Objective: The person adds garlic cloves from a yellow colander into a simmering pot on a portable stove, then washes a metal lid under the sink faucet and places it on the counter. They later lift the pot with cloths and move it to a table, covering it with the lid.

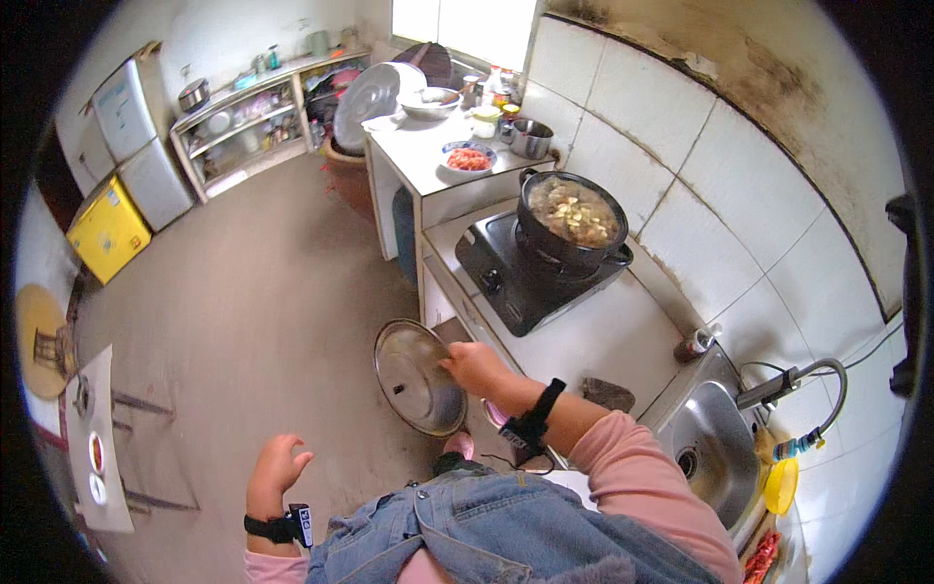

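Note:
My right hand (478, 371) grips a round metal pot lid (419, 376) by its edge; the lid hangs tilted over the floor, beside the counter front. My left hand (279, 463) is raised at the lower left, holding nothing, its thumb apart from the fingers. A black two-handled pot (573, 252) stands uncovered on a black gas stove (481, 274), filled with simmering food topped with pale slices. Behind the stove, a patterned bowl of chopped red pieces (468, 158) rests on a higher counter, next to a metal pot (530, 139).
A steel sink (715, 452) with a flexible faucet (832, 372) lies at the right. A dark jar (693, 344) and a dark flat block (608, 394) are on the counter. A table (109, 438) stands at the far left, a brown vat (350, 175) beyond the counter.

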`<state>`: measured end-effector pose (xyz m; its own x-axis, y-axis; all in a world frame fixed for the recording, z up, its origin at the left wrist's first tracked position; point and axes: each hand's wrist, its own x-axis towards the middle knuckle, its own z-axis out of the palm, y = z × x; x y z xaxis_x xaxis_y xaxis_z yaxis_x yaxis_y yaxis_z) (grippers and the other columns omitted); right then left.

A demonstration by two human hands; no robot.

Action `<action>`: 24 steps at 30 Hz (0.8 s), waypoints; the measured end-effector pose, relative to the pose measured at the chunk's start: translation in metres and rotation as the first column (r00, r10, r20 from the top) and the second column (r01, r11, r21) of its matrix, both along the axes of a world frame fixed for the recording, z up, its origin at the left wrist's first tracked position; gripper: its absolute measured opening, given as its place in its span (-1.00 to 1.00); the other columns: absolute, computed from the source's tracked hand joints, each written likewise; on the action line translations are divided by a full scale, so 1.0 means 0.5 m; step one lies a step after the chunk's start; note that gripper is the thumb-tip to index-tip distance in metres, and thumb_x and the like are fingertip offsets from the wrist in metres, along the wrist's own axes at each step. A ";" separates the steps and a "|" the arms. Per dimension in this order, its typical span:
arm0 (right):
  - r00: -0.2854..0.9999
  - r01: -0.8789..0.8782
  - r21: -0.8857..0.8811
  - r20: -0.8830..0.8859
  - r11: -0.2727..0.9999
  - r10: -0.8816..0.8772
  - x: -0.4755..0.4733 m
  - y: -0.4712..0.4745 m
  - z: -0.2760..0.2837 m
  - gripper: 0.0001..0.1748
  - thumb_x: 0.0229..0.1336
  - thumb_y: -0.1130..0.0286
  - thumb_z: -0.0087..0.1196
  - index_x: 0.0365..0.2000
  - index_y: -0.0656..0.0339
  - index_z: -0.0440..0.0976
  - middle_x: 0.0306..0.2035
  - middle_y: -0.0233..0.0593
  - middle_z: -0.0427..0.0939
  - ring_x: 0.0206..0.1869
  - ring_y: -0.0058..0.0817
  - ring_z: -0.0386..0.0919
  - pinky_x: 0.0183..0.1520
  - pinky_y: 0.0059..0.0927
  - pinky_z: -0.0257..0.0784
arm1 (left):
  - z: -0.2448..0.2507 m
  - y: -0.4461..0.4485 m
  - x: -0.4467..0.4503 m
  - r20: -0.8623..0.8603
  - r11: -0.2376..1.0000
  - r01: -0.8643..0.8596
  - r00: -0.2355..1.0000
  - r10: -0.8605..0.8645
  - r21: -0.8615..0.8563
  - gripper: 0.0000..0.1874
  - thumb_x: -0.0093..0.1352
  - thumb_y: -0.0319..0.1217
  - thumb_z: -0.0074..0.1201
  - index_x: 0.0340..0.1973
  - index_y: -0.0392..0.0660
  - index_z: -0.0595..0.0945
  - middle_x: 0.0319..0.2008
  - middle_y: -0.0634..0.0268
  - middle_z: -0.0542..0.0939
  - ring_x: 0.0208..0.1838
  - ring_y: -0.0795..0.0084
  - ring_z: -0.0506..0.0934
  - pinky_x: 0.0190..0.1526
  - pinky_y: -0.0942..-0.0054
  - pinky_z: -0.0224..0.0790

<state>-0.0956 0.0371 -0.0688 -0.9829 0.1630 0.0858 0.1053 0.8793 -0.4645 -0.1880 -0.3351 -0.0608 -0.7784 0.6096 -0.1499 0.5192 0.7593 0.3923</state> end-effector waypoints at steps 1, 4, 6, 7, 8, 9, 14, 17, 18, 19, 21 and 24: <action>0.997 0.077 -0.083 -0.017 0.994 -0.079 0.001 0.039 0.007 -0.76 -0.03 0.33 0.01 -0.61 0.32 0.37 -0.59 0.08 0.43 -0.45 -0.01 0.45 -0.43 -0.17 0.36 | -0.006 0.012 -0.028 -0.012 1.000 -0.009 1.000 0.009 0.010 -0.71 0.07 -0.31 0.17 -0.37 -0.22 0.54 -0.30 0.04 0.52 -0.17 0.08 0.46 -0.13 0.29 0.31; 0.986 0.154 -0.040 -0.056 0.987 -0.156 0.003 0.110 0.013 -0.74 -0.04 0.28 0.03 -0.61 0.27 0.33 -0.62 0.03 0.42 -0.45 -0.04 0.44 -0.42 -0.16 0.34 | -0.030 0.050 -0.111 -0.016 0.998 -0.054 0.998 0.054 0.009 -0.69 0.06 -0.29 0.19 -0.35 -0.21 0.55 -0.33 0.04 0.54 -0.22 0.13 0.49 -0.20 0.31 0.34; 0.986 0.102 0.093 -0.139 0.990 -0.089 0.002 0.136 0.021 -0.75 -0.02 0.30 0.02 -0.58 0.27 0.28 -0.61 0.02 0.40 -0.47 -0.01 0.42 -0.44 -0.13 0.33 | -0.047 0.081 -0.162 0.046 0.991 -0.137 0.989 0.137 -0.008 -0.68 0.05 -0.30 0.19 -0.35 -0.21 0.55 -0.34 0.04 0.54 -0.22 0.10 0.49 -0.19 0.29 0.35; 0.976 0.126 0.050 -0.188 0.991 -0.115 0.000 0.148 0.030 -0.76 0.00 0.31 0.00 -0.59 0.26 0.29 -0.61 0.01 0.41 -0.46 -0.04 0.43 -0.44 -0.16 0.34 | -0.054 0.095 -0.184 0.081 0.977 -0.200 0.975 0.205 -0.072 -0.68 0.05 -0.30 0.19 -0.35 -0.21 0.55 -0.34 0.04 0.55 -0.22 0.09 0.49 -0.19 0.27 0.35; 0.964 0.149 0.062 -0.230 0.987 -0.131 -0.002 0.157 0.042 -0.77 0.02 0.32 -0.03 -0.60 0.25 0.29 -0.60 -0.01 0.41 -0.46 -0.07 0.44 -0.44 -0.19 0.36 | -0.059 0.109 -0.202 0.079 0.984 -0.171 0.981 0.175 -0.058 -0.67 0.04 -0.30 0.19 -0.34 -0.21 0.55 -0.35 0.04 0.55 -0.23 0.09 0.50 -0.20 0.27 0.35; 0.959 0.176 0.081 -0.241 0.981 -0.152 -0.005 0.168 0.059 -0.78 0.04 0.33 -0.05 -0.61 0.23 0.30 -0.60 -0.02 0.42 -0.45 -0.10 0.46 -0.44 -0.22 0.37 | -0.061 0.122 -0.220 0.078 0.983 -0.164 0.982 0.171 -0.087 -0.66 0.03 -0.29 0.20 -0.34 -0.21 0.55 -0.35 0.04 0.55 -0.24 0.10 0.50 -0.21 0.27 0.36; 0.860 0.413 -0.434 -0.104 0.801 -0.500 0.031 0.257 0.158 -0.79 -0.02 0.35 0.02 -0.52 0.32 0.37 -0.58 0.00 0.43 -0.50 -0.05 0.43 -0.47 -0.29 0.34 | -0.081 0.201 -0.316 0.163 0.982 -0.123 0.976 0.147 -0.146 -0.64 0.03 -0.27 0.20 -0.33 -0.22 0.55 -0.34 0.04 0.56 -0.23 0.12 0.52 -0.20 0.29 0.37; 0.793 0.552 -0.466 0.038 0.691 -0.608 0.050 0.267 0.165 -0.83 -0.01 0.39 0.02 -0.50 0.31 0.38 -0.53 -0.04 0.44 -0.44 -0.10 0.44 -0.44 -0.32 0.35 | -0.106 0.262 -0.391 0.172 0.981 -0.030 0.983 0.063 -0.189 -0.65 0.04 -0.27 0.19 -0.34 -0.23 0.55 -0.35 0.03 0.56 -0.23 0.13 0.53 -0.20 0.30 0.37; 0.785 0.558 -0.393 -0.034 0.731 -0.618 0.054 0.261 0.162 -0.84 -0.01 0.39 0.01 -0.49 0.31 0.38 -0.52 -0.05 0.44 -0.43 -0.12 0.45 -0.43 -0.32 0.35 | -0.117 0.288 -0.418 0.176 0.980 0.018 0.984 0.017 -0.198 -0.65 0.05 -0.27 0.18 -0.34 -0.23 0.55 -0.36 0.02 0.56 -0.24 0.14 0.53 -0.20 0.30 0.37; 0.773 0.588 -0.323 -0.042 0.741 -0.633 0.056 0.253 0.159 -0.85 0.00 0.40 0.01 -0.49 0.30 0.38 -0.51 -0.07 0.44 -0.43 -0.15 0.45 -0.43 -0.32 0.35 | -0.125 0.308 -0.442 0.184 0.971 0.058 0.983 -0.014 -0.232 -0.66 0.05 -0.27 0.18 -0.35 -0.24 0.55 -0.37 0.02 0.56 -0.24 0.14 0.53 -0.21 0.30 0.38; 0.817 0.537 -0.051 -0.217 0.842 -0.534 0.071 0.245 0.170 -0.91 -0.01 0.44 -0.03 -0.45 0.23 0.40 -0.48 -0.10 0.45 -0.41 -0.20 0.46 -0.41 -0.32 0.36 | -0.132 0.361 -0.499 0.197 0.976 0.128 0.976 -0.093 -0.173 -0.68 0.05 -0.29 0.17 -0.37 -0.24 0.55 -0.40 0.02 0.56 -0.26 0.14 0.53 -0.22 0.30 0.38; 0.842 0.530 0.073 -0.166 0.845 -0.514 0.117 0.237 0.213 -0.92 -0.02 0.46 -0.06 -0.45 0.19 0.41 -0.47 -0.14 0.46 -0.39 -0.19 0.46 -0.38 -0.31 0.37 | -0.121 0.430 -0.598 0.194 0.972 0.206 0.964 -0.183 -0.108 -0.70 0.05 -0.30 0.17 -0.38 -0.24 0.55 -0.42 0.02 0.56 -0.29 0.13 0.53 -0.24 0.30 0.38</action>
<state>-0.0370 0.1556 0.0375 -0.7320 0.6301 0.2592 0.5073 0.7580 -0.4100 -0.4872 -0.1199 -0.1211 -0.5989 0.7137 -0.3632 0.5908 0.7000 0.4013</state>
